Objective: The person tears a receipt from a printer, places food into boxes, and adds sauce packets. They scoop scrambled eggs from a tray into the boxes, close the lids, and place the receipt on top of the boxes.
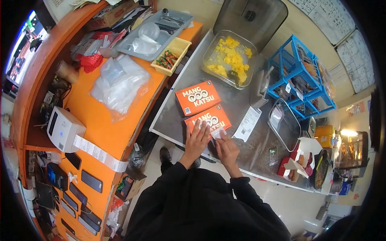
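Two orange takeaway boxes with "MANG KATSU" lettering lie side by side on the metal counter [167,116]. The farther box [205,91] is closed and untouched. On the nearer box [223,113], my left hand [195,142] rests with its fingers stretched over the lid's near left part. My right hand [227,149] is at the same box's near right edge, fingers bent round a small white label [217,132] that lies against the lid. My fingers partly cover the label. A long printed receipt [247,123] lies on the counter just right of the boxes.
A tray [208,60] of yellow food stands at the back. Blue baskets [299,86], a wire rack [284,125] and an open red-and-white box [284,164] are to the right. Leftward, the orange counter [116,138] holds plastic bags [118,82], a label printer [64,129] and several phones [91,180].
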Demonstrator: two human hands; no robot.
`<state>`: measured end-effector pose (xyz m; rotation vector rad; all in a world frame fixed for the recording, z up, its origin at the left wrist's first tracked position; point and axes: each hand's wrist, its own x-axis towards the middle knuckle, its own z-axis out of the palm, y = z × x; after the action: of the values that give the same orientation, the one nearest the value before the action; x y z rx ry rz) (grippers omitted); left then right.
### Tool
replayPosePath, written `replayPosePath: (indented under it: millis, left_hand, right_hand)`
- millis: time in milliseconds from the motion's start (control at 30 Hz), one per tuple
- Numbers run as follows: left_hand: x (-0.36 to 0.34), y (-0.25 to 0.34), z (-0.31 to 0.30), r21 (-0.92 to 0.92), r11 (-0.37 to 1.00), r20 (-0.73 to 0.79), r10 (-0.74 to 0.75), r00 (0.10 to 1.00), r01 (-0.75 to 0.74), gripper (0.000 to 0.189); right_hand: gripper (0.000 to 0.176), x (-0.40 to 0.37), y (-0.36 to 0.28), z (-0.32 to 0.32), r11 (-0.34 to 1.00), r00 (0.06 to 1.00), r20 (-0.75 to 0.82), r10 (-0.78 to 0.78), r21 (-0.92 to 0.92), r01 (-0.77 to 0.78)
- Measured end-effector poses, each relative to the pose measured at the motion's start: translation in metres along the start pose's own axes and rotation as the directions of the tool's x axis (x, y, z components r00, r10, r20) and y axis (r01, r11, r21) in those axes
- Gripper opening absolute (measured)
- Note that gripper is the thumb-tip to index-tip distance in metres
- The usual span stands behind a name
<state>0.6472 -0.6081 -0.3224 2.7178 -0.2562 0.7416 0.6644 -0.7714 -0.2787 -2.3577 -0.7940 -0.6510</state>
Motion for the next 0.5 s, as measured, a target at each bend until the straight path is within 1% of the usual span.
replayPosePath:
  millis: [100,200,333,433,500]
  left_hand:
    - [-0.003,-0.003,0.007,-0.069,0.998,-0.075,-0.012,0.997,0.007,0.055]
    - [-0.004,-0.003,0.006,-0.110,0.994,-0.078,-0.019,0.997,0.010,0.052]
    - [-0.001,-0.003,0.001,-0.081,0.996,-0.103,0.014,0.995,-0.023,0.052]
    - [-0.003,-0.002,0.001,-0.169,0.985,-0.038,-0.047,0.998,0.040,0.058]
    - [-0.003,-0.003,0.009,-0.211,0.977,-0.102,-0.060,0.993,0.038,0.062]
  right_hand:
    - [0.018,-0.002,0.001,0.004,0.998,0.995,0.099,0.011,-0.070,-0.004]
    - [0.018,0.007,-0.008,-0.014,0.990,0.991,0.132,-0.026,-0.137,0.044]
    - [0.038,0.004,0.022,-0.011,0.995,0.957,0.284,-0.063,-0.060,0.084]
    - [0.054,0.034,0.053,0.011,0.961,0.896,0.358,-0.263,0.180,0.210]
    - [0.064,0.069,0.052,0.016,0.910,0.781,0.472,-0.409,0.156,0.383]
